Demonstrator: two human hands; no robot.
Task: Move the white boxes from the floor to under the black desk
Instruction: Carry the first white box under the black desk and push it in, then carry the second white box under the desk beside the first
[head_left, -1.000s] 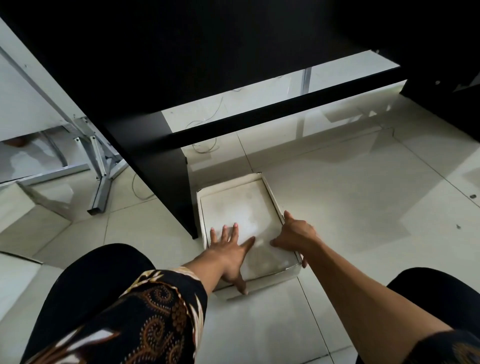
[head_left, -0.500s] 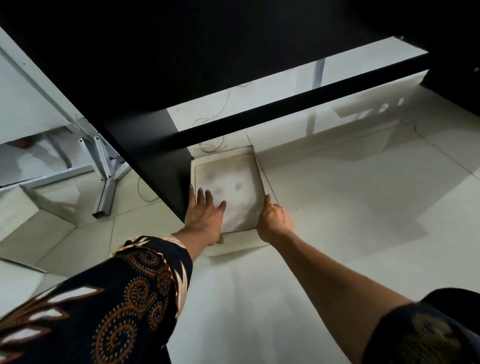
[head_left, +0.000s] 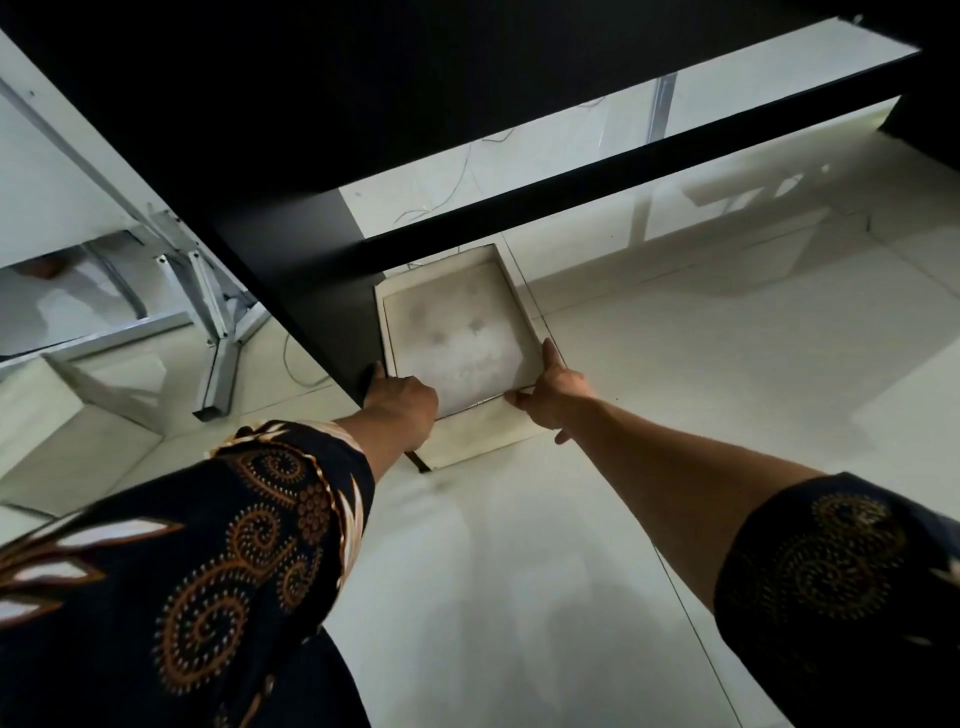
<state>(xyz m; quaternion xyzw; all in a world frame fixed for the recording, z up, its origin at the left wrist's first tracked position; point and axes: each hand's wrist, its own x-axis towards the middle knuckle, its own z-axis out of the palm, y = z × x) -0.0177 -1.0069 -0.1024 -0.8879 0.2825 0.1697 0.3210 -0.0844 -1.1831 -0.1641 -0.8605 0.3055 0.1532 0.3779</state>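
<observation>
A flat white box (head_left: 454, 332) with a smudged top lies on the pale tiled floor, its far end under the black desk (head_left: 363, 93) and against the desk's side panel (head_left: 322, 306). My left hand (head_left: 402, 402) grips the box's near left corner, fingers curled over the edge beside the panel. My right hand (head_left: 556, 389) holds the near right corner, thumb along the right side. Both arms are stretched forward.
A black crossbar (head_left: 623, 176) of the desk runs above the box's far end. A metal frame with grey legs (head_left: 218, 332) stands to the left. Thin cables (head_left: 441, 202) lie on the floor behind the desk. A white box corner (head_left: 62, 447) sits at left.
The box has slid further away from me under the desk. Both hands went from lying on its top to gripping its near corners, and my arms have stretched out.
</observation>
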